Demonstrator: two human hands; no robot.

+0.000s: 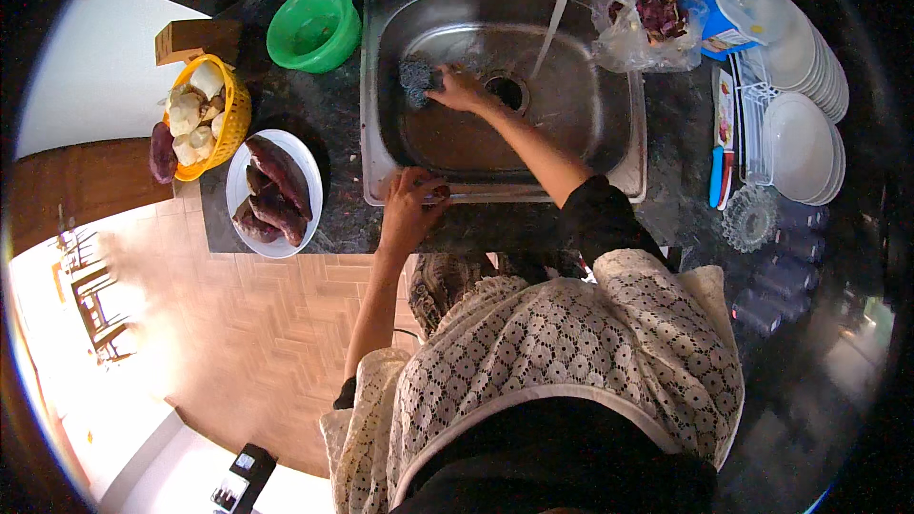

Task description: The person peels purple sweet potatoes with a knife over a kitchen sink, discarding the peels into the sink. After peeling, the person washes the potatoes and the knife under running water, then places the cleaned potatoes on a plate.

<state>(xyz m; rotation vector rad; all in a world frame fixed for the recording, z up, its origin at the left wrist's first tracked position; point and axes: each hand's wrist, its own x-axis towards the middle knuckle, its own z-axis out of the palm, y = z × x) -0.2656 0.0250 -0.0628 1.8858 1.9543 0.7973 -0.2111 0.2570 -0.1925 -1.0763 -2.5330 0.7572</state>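
My right hand (460, 90) reaches into the stainless steel sink (578, 135), its fingers on a dark grey scouring pad (415, 81) against the basin's left wall. At the sink's front rim is my left hand (408, 201), fingers bent over the edge. A small dark reddish piece (438, 193) lies by its thumb; whether the hand grips it is unclear. Water (560, 11) runs from the faucet toward the drain (507, 89). To the left, a white plate (291, 143) bears several purple-skinned sweet potatoes (275, 207).
A yellow basket (239, 111) of peeled root pieces and a green bowl (314, 43) with a pump bottle stand left. Right of the sink are a plastic bag (607, 43) of peelings, knives (722, 150), stacked white plates (800, 143), a glass dish (748, 219) and dark cups (782, 275).
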